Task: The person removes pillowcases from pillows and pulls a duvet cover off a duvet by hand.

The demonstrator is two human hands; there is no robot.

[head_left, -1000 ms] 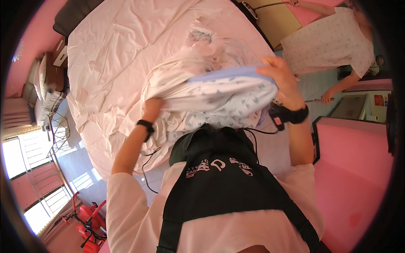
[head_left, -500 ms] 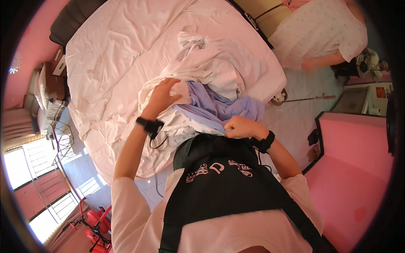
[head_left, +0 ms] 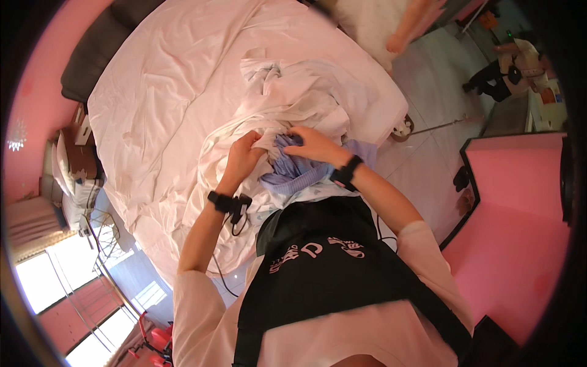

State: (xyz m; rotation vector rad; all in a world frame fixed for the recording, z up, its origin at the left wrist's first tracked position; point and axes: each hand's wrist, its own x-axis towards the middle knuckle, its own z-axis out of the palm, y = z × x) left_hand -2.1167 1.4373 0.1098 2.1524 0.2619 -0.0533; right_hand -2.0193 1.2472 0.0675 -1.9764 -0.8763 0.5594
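1. Right hand [head_left: 318, 148] has been brought up from the front edge of the blue cloth [head_left: 293, 180] to its upper side, nearer the left hand [head_left: 243, 160]; cloth has been drawn into a tighter bunch.
2. Blue cloth located mid-frame, between the hands and the black apron [head_left: 318, 244], beside the white bedding heap [head_left: 293, 92].
3. Left fingers curled, thumb close, against pale fabric; firm hold cannot be confirmed.
4. Right fingers bent, thumb spread apart, blue cloth between; whether it is gripped cannot be told.
5. Done, as judged: pink sheet [head_left: 159, 79] laid across the bed, upper left to centre, though wrinkled.
6. Left, as judged: blue cloth and heap neither folded nor spread flat.
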